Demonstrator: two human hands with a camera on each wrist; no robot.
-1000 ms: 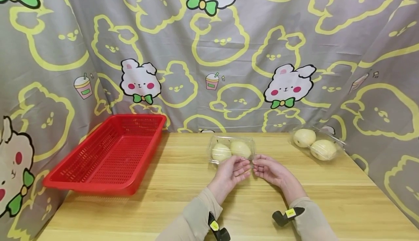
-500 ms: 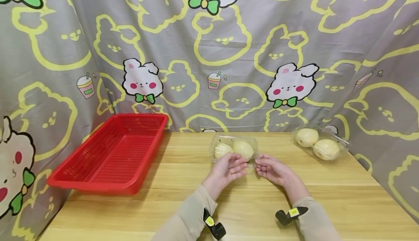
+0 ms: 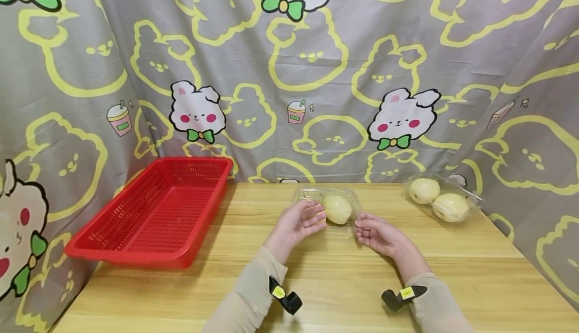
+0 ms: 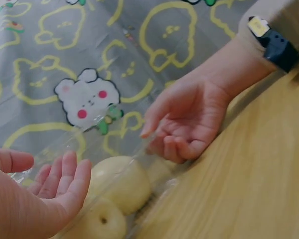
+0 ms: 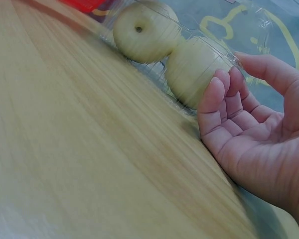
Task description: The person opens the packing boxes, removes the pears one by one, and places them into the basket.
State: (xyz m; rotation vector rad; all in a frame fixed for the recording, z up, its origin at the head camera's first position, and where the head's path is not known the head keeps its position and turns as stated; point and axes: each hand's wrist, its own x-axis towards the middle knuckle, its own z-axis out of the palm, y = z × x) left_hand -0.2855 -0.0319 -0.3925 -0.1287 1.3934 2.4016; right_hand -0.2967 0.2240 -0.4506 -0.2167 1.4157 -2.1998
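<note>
A clear plastic clamshell box point(image 3: 325, 193) with two pale yellow pears lies on the table in front of both hands. In the head view one pear point(image 3: 337, 209) shows and the other is mostly hidden behind my left hand point(image 3: 297, 223). That hand is at the box's left front, its fingers spread and relaxed, thumb apart. At the box's right end, my right hand point(image 3: 381, 234) pinches the edge between thumb and curled fingers; the right wrist view shows the thumb point(image 5: 266, 69) on top and both pears point(image 5: 145, 32) behind the clear wall.
Another clear box with two pears point(image 3: 450, 207) stands at the table's back right. To the left sits a red slotted plastic basket point(image 3: 190, 242). A grey patterned curtain point(image 3: 253, 66) closes off the back and sides of the wooden table point(image 3: 344, 293).
My left hand has slid left along the box's front, away from the right hand, and now covers the left pear. The right hand stays at the right end.
</note>
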